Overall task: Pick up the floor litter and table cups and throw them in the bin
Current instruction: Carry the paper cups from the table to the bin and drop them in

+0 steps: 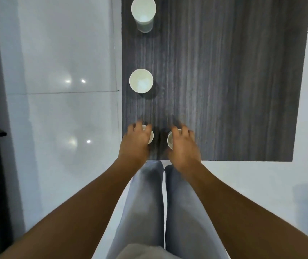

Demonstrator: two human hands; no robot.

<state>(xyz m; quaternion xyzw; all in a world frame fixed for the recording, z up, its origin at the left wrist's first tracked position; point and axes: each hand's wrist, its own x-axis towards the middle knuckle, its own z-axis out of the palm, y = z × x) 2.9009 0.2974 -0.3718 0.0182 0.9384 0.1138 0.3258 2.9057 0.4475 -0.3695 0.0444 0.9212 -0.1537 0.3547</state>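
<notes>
dark wood-grain table (224,81) w/ four white paper cups near its left edge. left hand (136,141) is over the nearest-left cup (150,136), fingers curled over its rim; right hand (184,146) covers the cup beside it (170,140), fingers spread and bent over the top. can't tell if either grip is closed yet. a third cup (141,81) stands mid-table, a fourth (143,13) at the far end. grey-clad legs (168,202) below, on glossy white floor (65,71).

Both arms outstretched — left hand (137,141), right hand (184,146) — fingers spread.
</notes>
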